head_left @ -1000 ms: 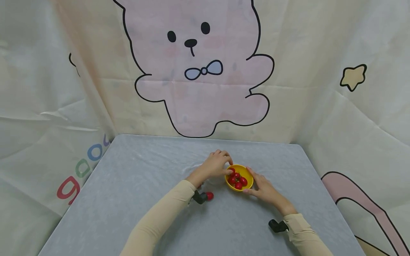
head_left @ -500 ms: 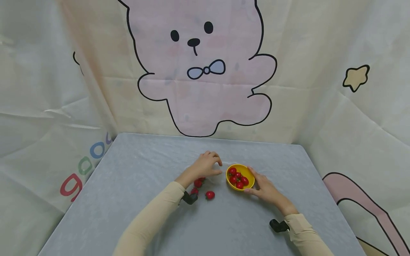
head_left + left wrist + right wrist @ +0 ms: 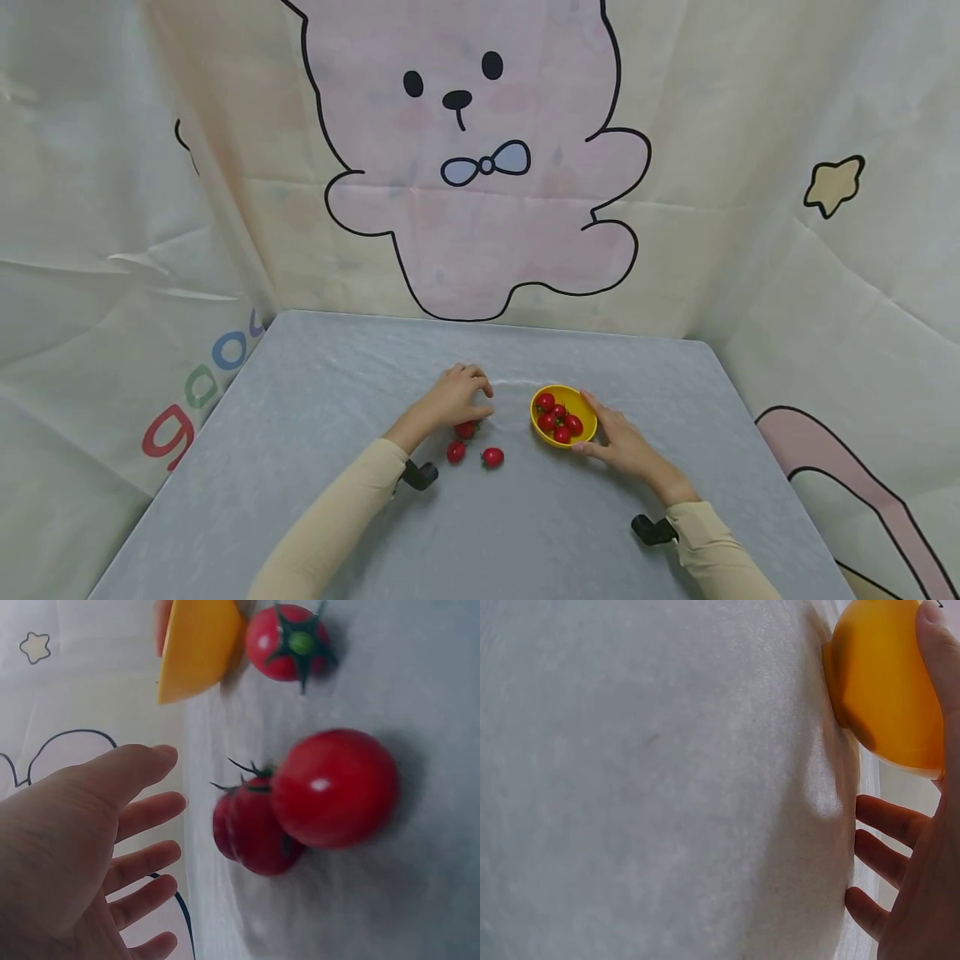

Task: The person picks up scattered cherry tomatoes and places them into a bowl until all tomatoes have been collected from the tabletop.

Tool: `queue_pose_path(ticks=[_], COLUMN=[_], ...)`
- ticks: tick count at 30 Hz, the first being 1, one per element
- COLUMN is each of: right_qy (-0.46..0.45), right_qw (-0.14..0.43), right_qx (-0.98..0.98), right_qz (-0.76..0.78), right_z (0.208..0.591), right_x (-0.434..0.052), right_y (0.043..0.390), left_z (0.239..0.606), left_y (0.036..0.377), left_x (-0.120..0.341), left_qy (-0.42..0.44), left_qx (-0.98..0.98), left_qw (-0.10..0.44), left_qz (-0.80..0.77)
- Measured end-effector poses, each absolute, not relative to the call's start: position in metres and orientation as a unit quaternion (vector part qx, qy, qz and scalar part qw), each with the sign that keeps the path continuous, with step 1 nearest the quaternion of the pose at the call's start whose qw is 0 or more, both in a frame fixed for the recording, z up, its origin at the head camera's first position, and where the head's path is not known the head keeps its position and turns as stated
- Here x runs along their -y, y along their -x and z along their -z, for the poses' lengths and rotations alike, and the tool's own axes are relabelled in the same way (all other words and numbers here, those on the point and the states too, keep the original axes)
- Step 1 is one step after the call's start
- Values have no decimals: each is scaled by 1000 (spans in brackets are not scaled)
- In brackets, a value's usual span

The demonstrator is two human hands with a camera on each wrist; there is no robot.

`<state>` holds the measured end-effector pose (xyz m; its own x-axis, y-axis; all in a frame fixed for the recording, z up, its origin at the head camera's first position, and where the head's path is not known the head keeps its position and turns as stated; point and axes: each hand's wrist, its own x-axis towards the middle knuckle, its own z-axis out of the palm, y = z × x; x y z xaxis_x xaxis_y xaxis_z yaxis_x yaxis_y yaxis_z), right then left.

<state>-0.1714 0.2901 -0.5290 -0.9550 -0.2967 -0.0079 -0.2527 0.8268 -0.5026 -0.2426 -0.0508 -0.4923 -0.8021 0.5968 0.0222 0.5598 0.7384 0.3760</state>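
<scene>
My left hand point(image 3: 446, 402) hovers with its fingers apart and nothing in them, just above and beside several loose cherry tomatoes. One cherry tomato point(image 3: 492, 457) lies nearest the bowl's side, another point(image 3: 455, 452) left of it, and a third point(image 3: 466, 430) is partly under the hand. In the left wrist view a further cherry tomato point(image 3: 222, 829) shows behind the others. My right hand point(image 3: 621, 442) holds the side of a yellow bowl point(image 3: 582, 408), thumb and index finger at its rim. Red cherry tomatoes point(image 3: 547, 422) with green stems sit inside the bowl.
A grey cloth covers the table point(image 3: 570, 525). Behind it hangs a cream curtain point(image 3: 697, 167) printed with a bear, and similar fabric encloses both sides. A black wrist camera point(image 3: 420, 475) sits on the left wrist, another point(image 3: 652, 530) on the right.
My left hand has drawn back from the bowl to the left, over the loose tomatoes, uncovering some of them. A tomato was near its fingers in the bowl earlier. My right hand stays on the bowl.
</scene>
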Motion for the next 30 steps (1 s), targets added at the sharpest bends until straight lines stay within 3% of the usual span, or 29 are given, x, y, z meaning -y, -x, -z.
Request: queue_pose_path(ticks=[30], right_qy=[139], right_qw=[52], right_qx=[-953], right_qz=[263], right_z=[527], right_x=[-291], right_y=[172], left_z=[509], left_y=[237], left_x=[69], left_qy=[-278], left_qx=[-939], left_qw=[72], left_qz=[-188])
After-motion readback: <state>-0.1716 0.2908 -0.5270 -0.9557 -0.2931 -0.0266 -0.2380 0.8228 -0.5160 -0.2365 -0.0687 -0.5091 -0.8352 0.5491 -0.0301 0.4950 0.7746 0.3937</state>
